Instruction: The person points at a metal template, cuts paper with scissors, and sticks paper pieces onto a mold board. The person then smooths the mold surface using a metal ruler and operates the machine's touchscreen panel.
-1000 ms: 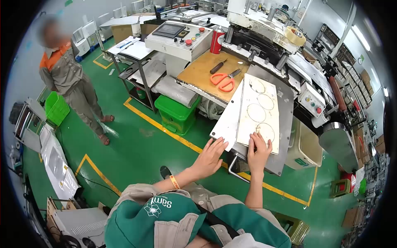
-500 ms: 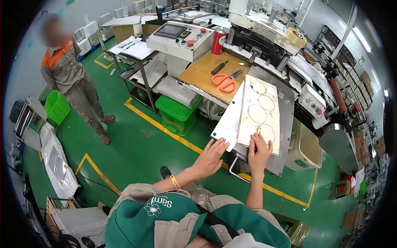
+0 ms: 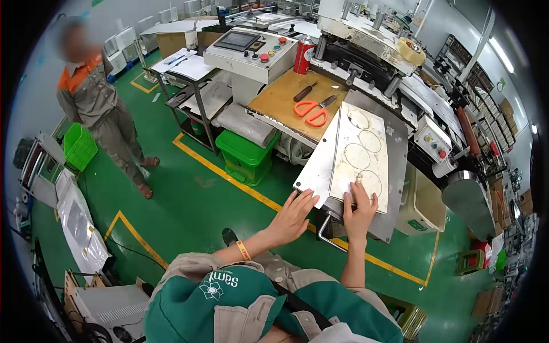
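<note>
A cream board (image 3: 354,134) marked with several circular outlines lies on the grey metal plate (image 3: 397,148) of a machine. White sheet material (image 3: 316,169) shows along the board's left side. My left hand (image 3: 293,216) rests its outstretched fingertips on the sheet's near corner. Over the board's near end is my right hand (image 3: 359,210), fingers spread and bent slightly, their tips touching the surface around the nearest circle. Neither hand is closed around anything. Orange-handled scissors (image 3: 313,111) and a dark-handled tool (image 3: 305,92) lie on the brown work surface (image 3: 269,102) beyond.
A red spray can (image 3: 303,56) stands beside the control box (image 3: 251,48) with its screen and buttons. A metal handle (image 3: 322,228) juts from the plate's near edge. Below are a green bin (image 3: 247,157) and a cream bin (image 3: 420,208). A person (image 3: 100,108) stands at left.
</note>
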Demonstrator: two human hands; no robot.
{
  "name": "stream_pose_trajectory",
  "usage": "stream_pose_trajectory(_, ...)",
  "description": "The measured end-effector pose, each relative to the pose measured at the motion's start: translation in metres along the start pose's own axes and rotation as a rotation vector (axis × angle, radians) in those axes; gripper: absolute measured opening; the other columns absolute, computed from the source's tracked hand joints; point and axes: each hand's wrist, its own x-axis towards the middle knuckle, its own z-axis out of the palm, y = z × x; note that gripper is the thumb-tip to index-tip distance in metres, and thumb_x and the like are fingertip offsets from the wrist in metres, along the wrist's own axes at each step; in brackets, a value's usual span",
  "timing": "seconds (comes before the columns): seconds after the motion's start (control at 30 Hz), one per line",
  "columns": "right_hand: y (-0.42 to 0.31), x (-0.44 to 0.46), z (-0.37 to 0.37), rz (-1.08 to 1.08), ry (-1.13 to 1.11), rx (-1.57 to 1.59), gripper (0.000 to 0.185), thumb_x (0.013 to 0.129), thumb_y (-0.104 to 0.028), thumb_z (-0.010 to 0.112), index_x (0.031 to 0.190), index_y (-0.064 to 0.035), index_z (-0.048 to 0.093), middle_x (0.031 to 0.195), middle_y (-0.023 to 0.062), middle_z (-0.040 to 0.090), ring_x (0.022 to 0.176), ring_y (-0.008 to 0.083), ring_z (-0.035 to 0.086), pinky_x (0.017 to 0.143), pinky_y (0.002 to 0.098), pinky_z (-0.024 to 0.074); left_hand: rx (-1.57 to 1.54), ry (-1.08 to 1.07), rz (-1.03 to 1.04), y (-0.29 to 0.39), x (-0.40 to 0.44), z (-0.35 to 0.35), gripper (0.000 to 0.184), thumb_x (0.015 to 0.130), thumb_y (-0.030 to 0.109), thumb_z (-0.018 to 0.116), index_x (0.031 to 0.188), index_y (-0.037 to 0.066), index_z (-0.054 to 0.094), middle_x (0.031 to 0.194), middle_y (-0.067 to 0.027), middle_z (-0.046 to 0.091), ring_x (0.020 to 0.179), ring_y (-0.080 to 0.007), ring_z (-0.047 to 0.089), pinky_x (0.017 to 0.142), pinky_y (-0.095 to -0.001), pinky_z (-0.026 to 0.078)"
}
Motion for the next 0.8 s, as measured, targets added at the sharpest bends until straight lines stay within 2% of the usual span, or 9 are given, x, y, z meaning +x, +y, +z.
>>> stream_pose_trajectory(0.17, 0.001, -0.002, 0.003, -0.094, -0.031, -0.140, 0.029, 0.089, -0.020, 0.061, 0.115, -0.0072, 0.063, 0.120, 0.0090, 0.063, 0.121, 0.0243, 0.053, 0.109, 0.0491, 0.0176, 0.005, 0.002, -0.014, 0.001, 0.000, 0.000, 0.075, 0.079, 0.003, 0.061, 0.144, 0.005, 0.022, 0.139, -0.0193, 0.036, 0.135, -0.0349, 0.031, 0.111, -0.0529, 0.022)
stream_pose_trajectory(0.3, -0.009, 0.003, -0.002, -0.213, -0.109, -0.343, 0.038, 0.094, -0.025, 0.052, 0.128, -0.0070, 0.054, 0.134, 0.0100, 0.052, 0.131, 0.0247, 0.042, 0.110, 0.0526, 0.0132, -0.015, 0.006, -0.014, 0.000, 0.000, 0.000, 0.075, 0.079, 0.003, 0.060, 0.144, 0.006, 0.022, 0.140, -0.0190, 0.036, 0.136, -0.0344, 0.031, 0.111, -0.0528, 0.023)
stream_pose_trajectory(0.33, -0.007, 0.003, 0.002, -0.192, -0.180, -0.334, 0.042, 0.097, -0.027, 0.047, 0.132, -0.0044, 0.049, 0.138, 0.0112, 0.048, 0.133, 0.0254, 0.038, 0.110, 0.0537, 0.0117, -0.004, 0.008, -0.014, 0.000, -0.001, 0.001, 0.076, 0.079, 0.003, 0.060, 0.144, 0.005, 0.022, 0.140, -0.0191, 0.036, 0.136, -0.0342, 0.031, 0.111, -0.0527, 0.023)
stream_pose_trajectory(0.43, -0.006, 0.017, 0.000, -0.212, -0.287, -0.334, 0.044, 0.097, -0.030, 0.045, 0.132, -0.0019, 0.048, 0.136, 0.0132, 0.049, 0.132, 0.0266, 0.040, 0.110, 0.0540, 0.0105, -0.004, 0.014, -0.011, -0.001, 0.000, 0.002, 0.076, 0.079, 0.003, 0.061, 0.144, 0.005, 0.021, 0.140, -0.0194, 0.036, 0.136, -0.0341, 0.031, 0.111, -0.0527, 0.023)
stream_pose_trajectory(0.5, -0.009, 0.033, 0.004, -0.222, -0.346, -0.321, 0.046, 0.097, -0.032, 0.044, 0.128, 0.0016, 0.049, 0.133, 0.0182, 0.051, 0.129, 0.0282, 0.043, 0.110, 0.0529, 0.0110, -0.023, 0.020, -0.007, -0.001, -0.001, 0.002, 0.076, 0.078, 0.003, 0.061, 0.143, 0.004, 0.023, 0.140, -0.0205, 0.036, 0.135, -0.0348, 0.031, 0.111, -0.0532, 0.022)
stream_pose_trajectory(0.57, -0.019, 0.040, -0.001, -0.211, -0.391, -0.355, 0.042, 0.098, -0.028, 0.043, 0.127, 0.0015, 0.049, 0.129, 0.0196, 0.053, 0.127, 0.0304, 0.045, 0.109, 0.0521, 0.0136, -0.045, 0.022, 0.005, -0.004, -0.002, 0.003, 0.075, 0.078, 0.003, 0.061, 0.143, 0.004, 0.024, 0.139, -0.0205, 0.036, 0.135, -0.0350, 0.031, 0.111, -0.0533, 0.022)
stream_pose_trajectory(0.7, -0.023, 0.015, 0.012, -0.210, -0.260, -0.454, 0.054, 0.095, -0.033, 0.049, 0.135, 0.0022, 0.042, 0.138, 0.0207, 0.045, 0.130, 0.0301, 0.041, 0.111, 0.0555, 0.0101, -0.007, -0.016, 0.042, -0.011, 0.001, -0.010, 0.070, 0.078, 0.005, 0.060, 0.141, 0.003, 0.029, 0.140, -0.0181, 0.038, 0.134, -0.0291, 0.034, 0.110, -0.0537, 0.019)
stream_pose_trajectory(0.77, -0.037, 0.010, 0.006, -0.092, -0.321, -0.465, 0.054, 0.094, -0.032, 0.050, 0.136, 0.0012, 0.042, 0.139, 0.0196, 0.044, 0.131, 0.0287, 0.040, 0.111, 0.0555, 0.0099, 0.073, -0.056, 0.090, -0.023, 0.001, -0.007, 0.070, 0.077, 0.006, 0.061, 0.141, 0.004, 0.031, 0.140, -0.0166, 0.039, 0.134, -0.0254, 0.036, 0.108, -0.0533, 0.019)
stream_pose_trajectory(0.8, -0.034, 0.003, 0.009, -0.111, -0.292, -0.486, 0.054, 0.093, -0.030, 0.051, 0.136, 0.0008, 0.042, 0.139, 0.0186, 0.046, 0.132, 0.0279, 0.040, 0.112, 0.0552, 0.0098, 0.069, -0.051, 0.129, -0.029, 0.001, -0.009, 0.070, 0.077, 0.007, 0.063, 0.140, 0.004, 0.032, 0.138, -0.0153, 0.042, 0.132, -0.0232, 0.038, 0.106, -0.0527, 0.020)
